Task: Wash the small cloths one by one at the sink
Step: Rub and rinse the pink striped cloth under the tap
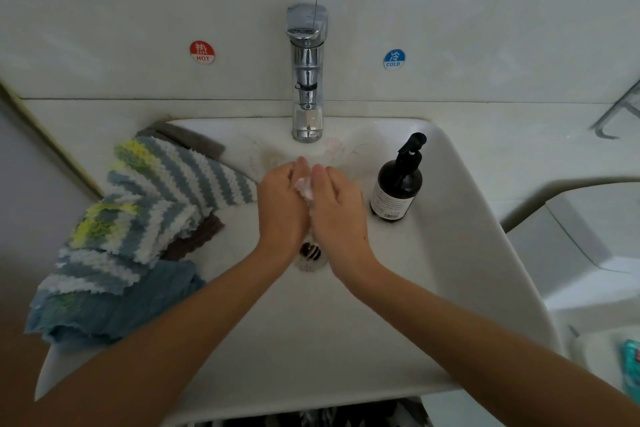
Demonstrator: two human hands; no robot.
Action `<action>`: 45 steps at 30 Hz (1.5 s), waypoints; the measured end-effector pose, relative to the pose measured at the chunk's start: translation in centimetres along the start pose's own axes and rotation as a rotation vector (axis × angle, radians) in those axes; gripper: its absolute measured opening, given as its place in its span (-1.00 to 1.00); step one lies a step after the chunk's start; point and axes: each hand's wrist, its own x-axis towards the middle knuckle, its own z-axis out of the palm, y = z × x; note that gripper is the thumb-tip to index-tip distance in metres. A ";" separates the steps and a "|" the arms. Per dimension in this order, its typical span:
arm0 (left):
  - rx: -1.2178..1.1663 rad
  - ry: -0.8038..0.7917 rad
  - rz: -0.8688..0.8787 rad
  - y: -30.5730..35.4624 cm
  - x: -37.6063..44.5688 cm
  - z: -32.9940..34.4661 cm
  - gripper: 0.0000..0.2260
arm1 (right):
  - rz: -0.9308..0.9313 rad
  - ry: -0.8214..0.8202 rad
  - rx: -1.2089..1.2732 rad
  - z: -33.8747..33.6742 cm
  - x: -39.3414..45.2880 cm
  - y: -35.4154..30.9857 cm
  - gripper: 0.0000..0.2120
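Both hands are meeting over the sink [450, 253], directly in front of the faucet [307, 80]. The left hand [282, 204] and the right hand [337, 208] are pressing palm toward palm with fingers fairly straight, sandwiching a small pale pink cloth [305, 188] between them; only a crumpled edge is showing in the gap near the fingertips. The hands are hovering above the drain [310, 252], which is lying nearer the viewer than the faucet. Left of the faucet, a pile of cloths is draping over the sink's rim: striped blue-white-yellow cloths [166, 191], a blue cloth [114, 308] nearest the viewer, and darker grey-brown cloths [194, 239] beneath. Right of the faucet, a dark pump bottle [398, 184] is standing upright on the sink ledge. Whether water is running cannot be told.
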 end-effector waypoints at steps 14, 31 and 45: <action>0.109 -0.079 0.124 0.5 -2.4 -0.2 -0.66 | 0.134 0.030 0.102 -0.5 1.7 -0.4 -0.66; 0.119 0.022 0.091 -0.9 -0.5 -1.0 -0.60 | 0.074 -0.020 0.022 0.2 -0.7 0.4 -0.64; 0.338 -0.447 0.020 2.1 3.3 -4.5 -0.61 | -0.045 -0.103 0.023 -2.7 2.4 -0.5 -0.58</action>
